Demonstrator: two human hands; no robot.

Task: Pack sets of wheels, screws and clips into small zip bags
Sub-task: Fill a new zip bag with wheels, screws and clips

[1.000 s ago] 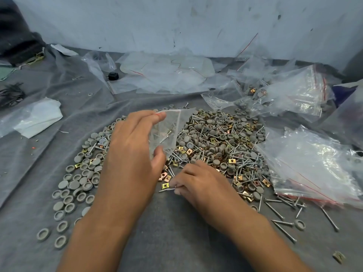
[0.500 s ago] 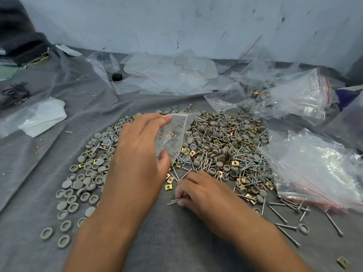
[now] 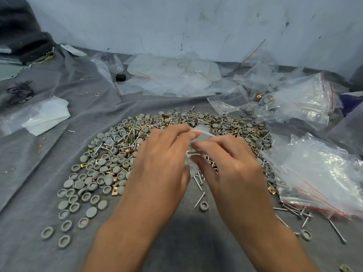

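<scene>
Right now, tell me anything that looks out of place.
A few strays lie apart from the main pile: a gold clip alone at the bottom right edge, and a long screw with a wheel beside the big bag. Nothing looks damaged.

The right hand (image 3: 233, 165) has risen from the grey cloth's near edge to meet the left hand (image 3: 163, 163). Both now pinch the small zip bag (image 3: 200, 132) above the heap of parts.

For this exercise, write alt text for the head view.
Two hands, left and right, hold a small zip bag over a pile of grey wheels, screws and brass clips on grey cloth.
</scene>
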